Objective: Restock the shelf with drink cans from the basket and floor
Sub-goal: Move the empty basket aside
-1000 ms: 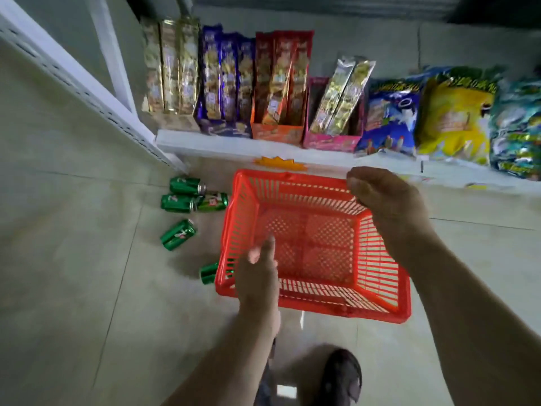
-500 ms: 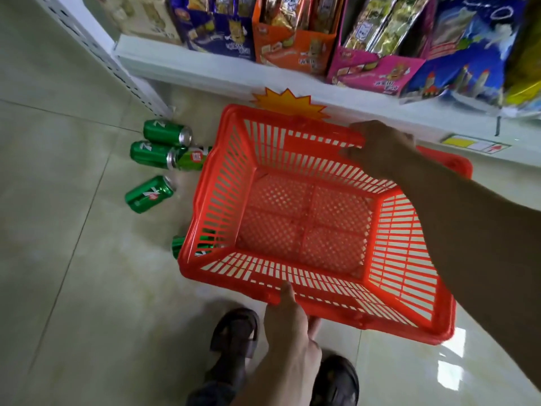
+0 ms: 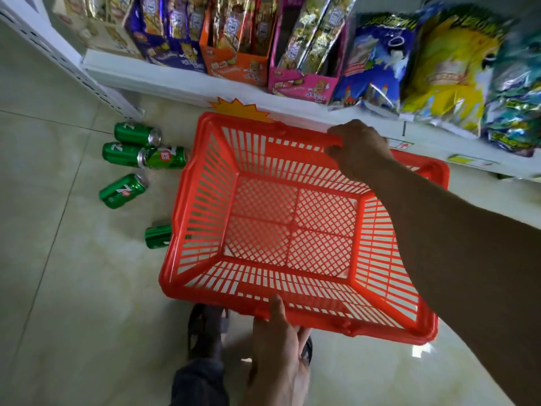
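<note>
**Basket drawn in, still empty**

Closer now than a moment ago — five green cans (image 3: 126,190) lie left on the floor; left hand (image 3: 278,344) pinches the orange basket (image 3: 205,189) near rim, right hand (image 3: 358,149) curls round its far rim — cans need collecting.

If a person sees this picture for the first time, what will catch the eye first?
The empty red plastic basket fills the middle, with the right hand on its far rim and the left hand on its near rim. Left of it, five green drink cans lie on the tiled floor.
</note>
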